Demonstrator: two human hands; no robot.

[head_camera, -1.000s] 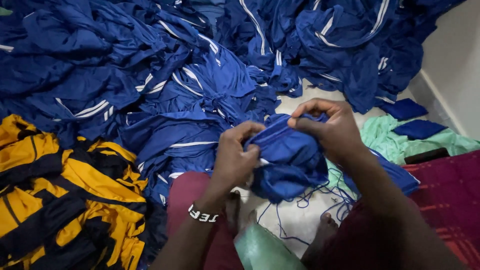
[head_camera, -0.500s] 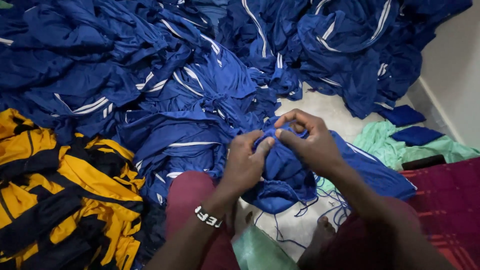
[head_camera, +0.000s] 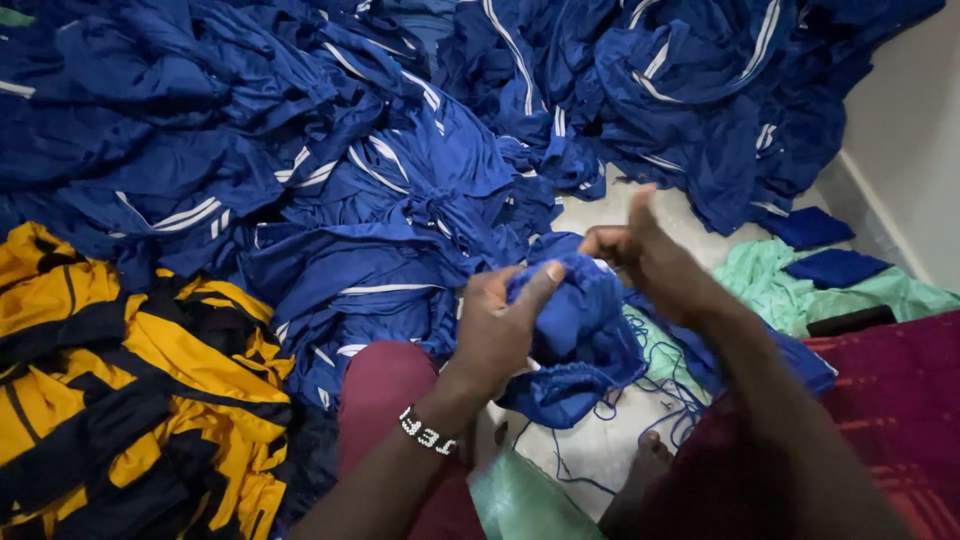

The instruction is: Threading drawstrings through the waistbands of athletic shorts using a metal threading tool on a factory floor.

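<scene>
A bunched blue garment hangs between both hands just above my lap. My left hand grips its left side with the thumb pressed on top; a beaded band circles that wrist. My right hand pinches the cloth's upper edge, with the thumb raised. Loose blue threads trail from the garment onto the floor below it.
A large heap of blue garments with white stripes covers the floor ahead. Yellow and black garments are piled at the left. Light green cloth with folded blue pieces lies at the right, by a white wall.
The garment has been gathered into a tighter bundle and lowered. My right hand moved to its upper edge with the thumb lifted. My left thumb now presses on top.
</scene>
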